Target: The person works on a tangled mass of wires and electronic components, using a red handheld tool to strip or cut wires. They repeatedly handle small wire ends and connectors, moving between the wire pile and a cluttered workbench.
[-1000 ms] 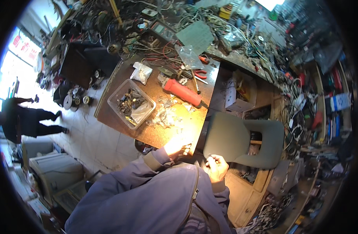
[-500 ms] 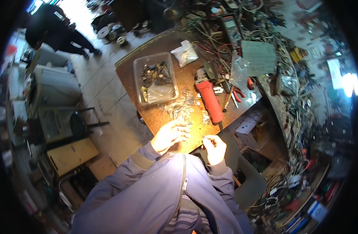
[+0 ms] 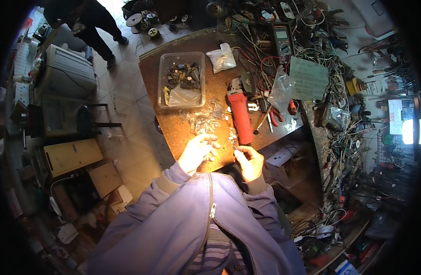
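1. The right hand [image 3: 250, 163] is closed in a pinch: thumb and forefinger grip a small dark part [image 3: 235, 147] by its end.
2. That part is held up in front of the wearer's chest, at the near edge of the wooden table [image 3: 151, 66], beyond the fingertips and just below the butt of the angle grinder. It looks short, narrow and dark grey; it is too small in the view for its exact shape or kind to be told.
3. The left hand [image 3: 199, 153] is near it, to its left, with the fingers loosely curled and parted, so the grip is slack. Bright light falls on both hands and washes out detail on the left palm.
4. Just beyond the left fingertips lies a loose heap of crumpled clear plastic [image 3: 203, 123], shiny and thin, spread over the brown tabletop.
5. The angle grinder [image 3: 240, 117] lies to the right of that heap, its body red and its head bare metal, pointing away from the wearer.
6. Farther off, a clear plastic tub [image 3: 204, 81] holds a jumble of small dark and brownish pieces [image 3: 185, 74], with a pale bag [image 3: 184, 97] at its near end.
7. A white bag [image 3: 221, 58] sits beside the tub, and red-handled pliers [image 3: 275, 118] lie right of the grinder.
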Demonstrator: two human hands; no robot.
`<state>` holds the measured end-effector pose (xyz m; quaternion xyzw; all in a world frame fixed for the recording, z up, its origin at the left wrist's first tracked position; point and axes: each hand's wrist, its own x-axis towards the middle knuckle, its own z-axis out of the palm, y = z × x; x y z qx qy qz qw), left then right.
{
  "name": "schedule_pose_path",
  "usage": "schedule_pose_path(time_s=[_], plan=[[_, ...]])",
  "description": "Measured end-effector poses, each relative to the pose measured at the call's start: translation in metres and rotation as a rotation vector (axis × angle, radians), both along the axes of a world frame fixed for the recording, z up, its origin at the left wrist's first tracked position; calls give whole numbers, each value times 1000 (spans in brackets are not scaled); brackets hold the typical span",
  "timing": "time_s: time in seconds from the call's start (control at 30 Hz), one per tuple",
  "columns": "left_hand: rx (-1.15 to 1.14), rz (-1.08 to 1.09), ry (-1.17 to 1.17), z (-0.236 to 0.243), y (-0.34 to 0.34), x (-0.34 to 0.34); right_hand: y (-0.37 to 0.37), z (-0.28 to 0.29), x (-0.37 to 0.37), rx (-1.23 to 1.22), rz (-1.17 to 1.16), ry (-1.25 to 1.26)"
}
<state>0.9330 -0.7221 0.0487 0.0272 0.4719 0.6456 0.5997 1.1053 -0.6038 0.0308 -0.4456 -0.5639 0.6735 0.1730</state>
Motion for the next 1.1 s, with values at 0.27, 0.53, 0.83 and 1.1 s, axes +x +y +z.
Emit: schedule_pose_path(time_s=[0.27,0.53,0.83,1.1], plan=[[-416,-94,451,-57,85,39,85,-27,18,-61,24,-38],[-786,-119,920,-69,150,59,149,-67,12,-113,177,-73],[-767,-188,725,-38,163,49,174,-87,2,53,392,-75],[-453,-76,416,-91,132,42,181,-85,-14,42,610,-101]])
